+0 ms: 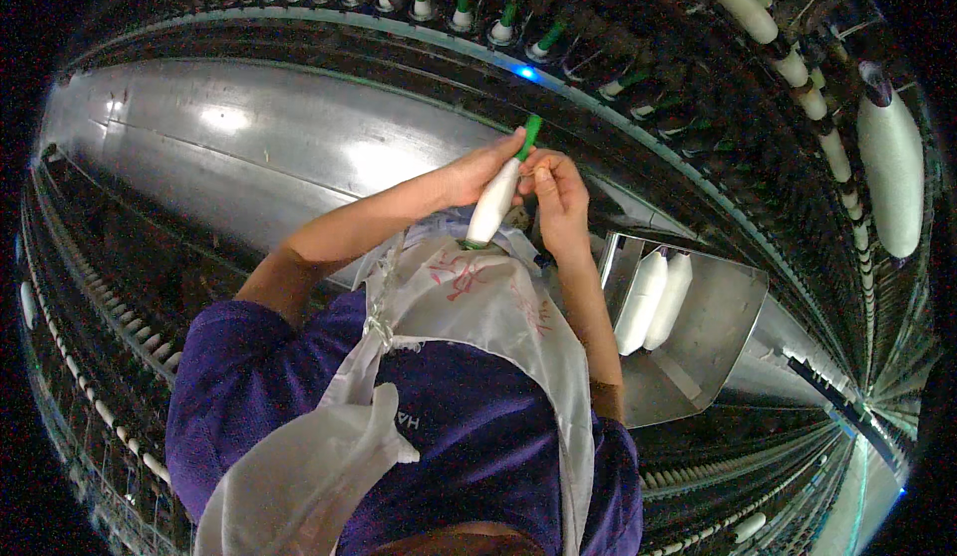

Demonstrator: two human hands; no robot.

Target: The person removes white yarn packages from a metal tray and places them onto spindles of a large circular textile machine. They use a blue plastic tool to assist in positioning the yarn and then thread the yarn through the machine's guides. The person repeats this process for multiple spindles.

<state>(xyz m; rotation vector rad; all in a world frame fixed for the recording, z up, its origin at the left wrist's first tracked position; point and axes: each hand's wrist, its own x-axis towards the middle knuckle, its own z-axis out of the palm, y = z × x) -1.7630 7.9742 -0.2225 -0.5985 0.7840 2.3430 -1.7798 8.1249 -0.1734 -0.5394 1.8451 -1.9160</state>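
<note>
A spinning bobbin [490, 209], wound with white yarn on a green tube, is tilted in front of my body with its bare green tip pointing up and away. My left hand [482, 169] is closed around its upper part, where the winding narrows toward the green tip. Just to the right, my right hand [560, 197] has thumb and forefinger pinched together beside the bobbin. Whatever lies between those fingertips is too small to make out. The bobbin's lower end reaches the white apron [469, 282] I wear.
Beyond my hands curves a spinning frame rail [399, 26] with several green-tipped bobbins. A metal box [713, 332] on my right holds two white yarn packages [653, 302]. Larger yarn packages [890, 172] hang at upper right. A shiny metal panel [239, 128] stretches leftward.
</note>
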